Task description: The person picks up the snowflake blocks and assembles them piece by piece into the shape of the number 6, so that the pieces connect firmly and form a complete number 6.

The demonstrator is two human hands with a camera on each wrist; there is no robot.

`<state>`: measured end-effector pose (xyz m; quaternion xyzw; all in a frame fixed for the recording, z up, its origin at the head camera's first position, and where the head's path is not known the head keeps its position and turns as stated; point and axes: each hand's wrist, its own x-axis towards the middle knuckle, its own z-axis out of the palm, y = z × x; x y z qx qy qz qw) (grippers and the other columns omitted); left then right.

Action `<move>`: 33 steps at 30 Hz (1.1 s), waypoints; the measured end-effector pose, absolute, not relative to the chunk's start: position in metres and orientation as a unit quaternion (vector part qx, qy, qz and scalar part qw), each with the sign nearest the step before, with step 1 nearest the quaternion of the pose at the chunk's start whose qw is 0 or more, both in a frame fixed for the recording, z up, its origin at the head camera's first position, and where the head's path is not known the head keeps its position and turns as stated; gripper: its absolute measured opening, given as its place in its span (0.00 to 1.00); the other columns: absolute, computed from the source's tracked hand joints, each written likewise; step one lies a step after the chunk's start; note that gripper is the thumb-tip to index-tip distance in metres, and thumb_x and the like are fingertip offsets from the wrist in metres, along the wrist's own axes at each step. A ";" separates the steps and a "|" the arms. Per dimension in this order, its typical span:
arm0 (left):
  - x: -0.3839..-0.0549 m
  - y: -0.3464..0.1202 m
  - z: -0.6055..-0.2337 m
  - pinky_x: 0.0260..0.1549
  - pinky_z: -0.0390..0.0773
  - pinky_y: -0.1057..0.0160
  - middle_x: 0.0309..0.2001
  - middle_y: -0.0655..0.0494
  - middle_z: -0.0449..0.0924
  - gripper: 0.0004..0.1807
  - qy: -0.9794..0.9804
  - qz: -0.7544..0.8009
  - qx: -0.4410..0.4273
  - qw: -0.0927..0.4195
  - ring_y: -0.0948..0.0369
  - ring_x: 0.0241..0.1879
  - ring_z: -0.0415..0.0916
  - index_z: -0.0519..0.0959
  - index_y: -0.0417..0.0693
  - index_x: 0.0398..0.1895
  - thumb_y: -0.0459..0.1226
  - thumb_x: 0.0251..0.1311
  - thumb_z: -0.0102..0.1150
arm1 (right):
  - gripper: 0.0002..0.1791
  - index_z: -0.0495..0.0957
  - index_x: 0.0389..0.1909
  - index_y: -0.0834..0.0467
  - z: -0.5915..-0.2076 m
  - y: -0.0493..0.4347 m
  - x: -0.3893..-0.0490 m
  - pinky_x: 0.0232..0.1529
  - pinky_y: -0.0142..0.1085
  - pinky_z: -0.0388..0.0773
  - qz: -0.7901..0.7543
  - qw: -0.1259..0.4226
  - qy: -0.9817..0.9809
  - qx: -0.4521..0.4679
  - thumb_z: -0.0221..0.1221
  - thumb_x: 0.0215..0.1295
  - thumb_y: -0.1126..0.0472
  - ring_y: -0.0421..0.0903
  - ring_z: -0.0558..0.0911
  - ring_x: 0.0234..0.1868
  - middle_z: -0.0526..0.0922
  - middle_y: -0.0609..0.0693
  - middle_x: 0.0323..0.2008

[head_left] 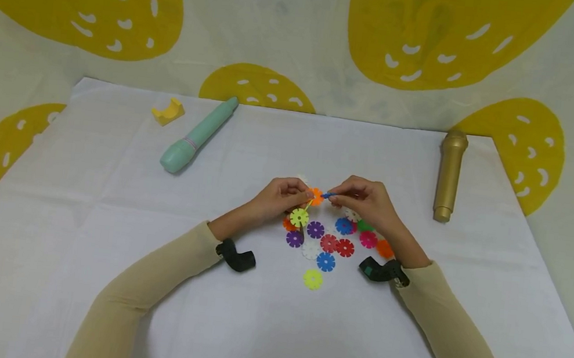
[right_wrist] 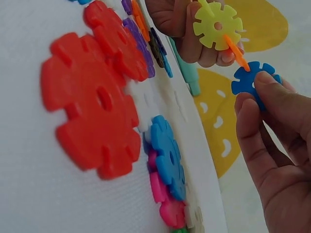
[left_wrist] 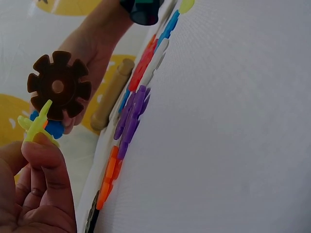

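Note:
Above the table, my left hand [head_left: 285, 195] pinches a small linked chain of notched plastic snowflake discs. The chain has an orange disc [head_left: 317, 197], a yellow disc [right_wrist: 209, 34] and a brown disc [left_wrist: 41, 87], with another yellow piece [left_wrist: 41, 125] seen edge-on at the fingertips. My right hand [head_left: 366, 199] pinches a blue disc [right_wrist: 246, 81] between thumb and fingers. The blue disc meets the edge of the orange one, rim to rim and at an angle. Fingers partly hide both held pieces.
Loose discs lie beneath the hands, among them red [head_left: 345, 247], purple [head_left: 315, 230], blue [head_left: 326, 262] and yellow [head_left: 313, 279]. A mint-green microphone [head_left: 199, 135] and a yellow curved piece [head_left: 168, 112] lie at back left, a gold microphone [head_left: 449, 175] at right.

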<state>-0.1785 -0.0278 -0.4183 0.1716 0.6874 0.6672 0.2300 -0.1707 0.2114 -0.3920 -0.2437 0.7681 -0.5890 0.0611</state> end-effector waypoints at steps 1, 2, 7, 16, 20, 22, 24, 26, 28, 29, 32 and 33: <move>-0.179 -0.028 -0.418 0.23 0.72 0.71 0.27 0.54 0.77 0.11 0.688 0.665 0.174 0.231 0.62 0.23 0.69 0.77 0.34 0.41 0.36 0.70 0.53 | 0.06 0.82 0.38 0.72 -0.392 0.212 -0.171 0.38 0.30 0.81 -0.589 0.058 0.767 -0.247 0.61 0.62 0.74 0.44 0.82 0.30 0.82 0.53 0.32; -0.179 -0.028 -0.418 0.23 0.72 0.71 0.27 0.54 0.77 0.11 0.689 0.664 0.176 0.232 0.62 0.24 0.69 0.77 0.34 0.42 0.36 0.70 0.53 | 0.06 0.82 0.38 0.72 -0.392 0.212 -0.170 0.38 0.30 0.81 -0.590 0.056 0.766 -0.251 0.61 0.62 0.74 0.44 0.82 0.30 0.82 0.54 0.32; -0.178 -0.028 -0.419 0.23 0.71 0.71 0.26 0.55 0.76 0.10 0.688 0.660 0.185 0.237 0.63 0.23 0.68 0.77 0.34 0.41 0.35 0.70 0.53 | 0.08 0.83 0.38 0.72 -0.394 0.212 -0.168 0.35 0.30 0.81 -0.588 0.056 0.762 -0.265 0.63 0.61 0.71 0.49 0.80 0.28 0.82 0.58 0.32; -0.178 -0.026 -0.418 0.24 0.71 0.71 0.26 0.55 0.75 0.12 0.693 0.657 0.177 0.240 0.62 0.24 0.68 0.78 0.35 0.44 0.37 0.70 0.53 | 0.07 0.84 0.39 0.70 -0.389 0.211 -0.169 0.32 0.31 0.80 -0.565 0.037 0.773 -0.288 0.64 0.60 0.72 0.46 0.79 0.27 0.82 0.59 0.33; -0.179 -0.026 -0.418 0.26 0.72 0.71 0.27 0.54 0.75 0.13 0.692 0.660 0.164 0.243 0.62 0.26 0.68 0.79 0.36 0.46 0.39 0.70 0.54 | 0.08 0.83 0.41 0.69 -0.390 0.209 -0.169 0.36 0.32 0.82 -0.578 0.064 0.772 -0.258 0.63 0.61 0.70 0.49 0.81 0.30 0.83 0.55 0.35; -0.179 -0.026 -0.418 0.27 0.71 0.70 0.27 0.54 0.74 0.13 0.687 0.666 0.157 0.243 0.61 0.27 0.68 0.79 0.37 0.45 0.40 0.70 0.55 | 0.09 0.82 0.42 0.70 -0.391 0.209 -0.169 0.38 0.33 0.82 -0.578 0.078 0.775 -0.242 0.63 0.62 0.71 0.49 0.82 0.34 0.83 0.55 0.37; -0.179 -0.026 -0.418 0.27 0.71 0.70 0.27 0.54 0.74 0.12 0.682 0.674 0.150 0.241 0.61 0.27 0.67 0.79 0.38 0.44 0.40 0.70 0.55 | 0.10 0.82 0.43 0.69 -0.391 0.208 -0.169 0.40 0.33 0.82 -0.573 0.093 0.782 -0.226 0.63 0.62 0.70 0.48 0.83 0.36 0.84 0.56 0.39; -0.179 -0.027 -0.418 0.28 0.71 0.70 0.28 0.54 0.73 0.12 0.677 0.681 0.144 0.240 0.61 0.27 0.67 0.79 0.39 0.44 0.40 0.70 0.55 | 0.11 0.82 0.44 0.69 -0.392 0.207 -0.169 0.40 0.33 0.82 -0.557 0.111 0.795 -0.214 0.64 0.62 0.69 0.45 0.83 0.37 0.85 0.58 0.40; -0.179 -0.027 -0.418 0.28 0.71 0.70 0.28 0.54 0.73 0.12 0.675 0.684 0.139 0.239 0.61 0.28 0.68 0.79 0.40 0.44 0.40 0.69 0.55 | 0.11 0.82 0.44 0.68 -0.393 0.207 -0.169 0.41 0.32 0.82 -0.536 0.132 0.806 -0.213 0.64 0.62 0.68 0.44 0.84 0.37 0.85 0.59 0.41; -0.179 -0.028 -0.418 0.28 0.72 0.70 0.28 0.54 0.74 0.12 0.675 0.685 0.136 0.240 0.61 0.28 0.69 0.79 0.40 0.44 0.40 0.69 0.55 | 0.10 0.83 0.44 0.67 -0.394 0.207 -0.170 0.41 0.32 0.82 -0.525 0.144 0.810 -0.216 0.65 0.62 0.68 0.44 0.84 0.38 0.85 0.59 0.41; -0.179 -0.028 -0.417 0.29 0.74 0.70 0.29 0.54 0.75 0.12 0.670 0.689 0.127 0.244 0.61 0.30 0.71 0.79 0.40 0.44 0.40 0.69 0.54 | 0.10 0.83 0.42 0.66 -0.395 0.206 -0.170 0.42 0.31 0.81 -0.503 0.181 0.808 -0.247 0.66 0.60 0.68 0.44 0.84 0.39 0.86 0.58 0.41; -0.179 -0.028 -0.417 0.30 0.75 0.70 0.29 0.54 0.76 0.12 0.668 0.692 0.124 0.245 0.61 0.30 0.72 0.79 0.40 0.44 0.40 0.69 0.54 | 0.10 0.84 0.42 0.65 -0.395 0.206 -0.170 0.42 0.31 0.80 -0.493 0.191 0.807 -0.261 0.66 0.59 0.68 0.44 0.83 0.38 0.86 0.57 0.41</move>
